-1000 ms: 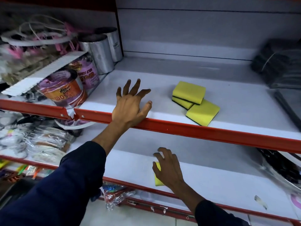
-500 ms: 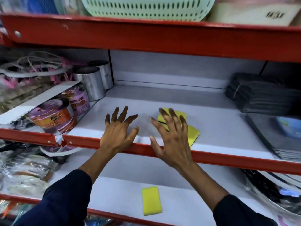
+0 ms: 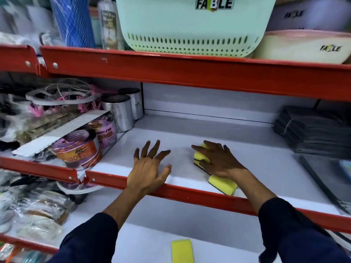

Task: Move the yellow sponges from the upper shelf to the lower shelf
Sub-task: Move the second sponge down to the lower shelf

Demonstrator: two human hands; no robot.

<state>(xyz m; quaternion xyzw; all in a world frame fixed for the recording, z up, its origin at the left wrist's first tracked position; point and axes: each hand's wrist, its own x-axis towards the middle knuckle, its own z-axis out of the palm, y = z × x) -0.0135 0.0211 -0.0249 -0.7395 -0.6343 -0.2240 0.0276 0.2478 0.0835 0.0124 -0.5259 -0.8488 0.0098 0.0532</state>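
Nearest me, one yellow sponge lies on the lower shelf, below my hands. My left hand rests splayed open on the upper shelf. Right hand closes over the stacked sponges; another sponge sits just beneath its wrist.

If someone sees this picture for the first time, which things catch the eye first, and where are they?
The yellow sponges on the white upper shelf stand out, with the right hand laid over the rear ones and the left hand spread flat at the red front rail. One more sponge lies on the lower shelf, and a mint basket sits on top.
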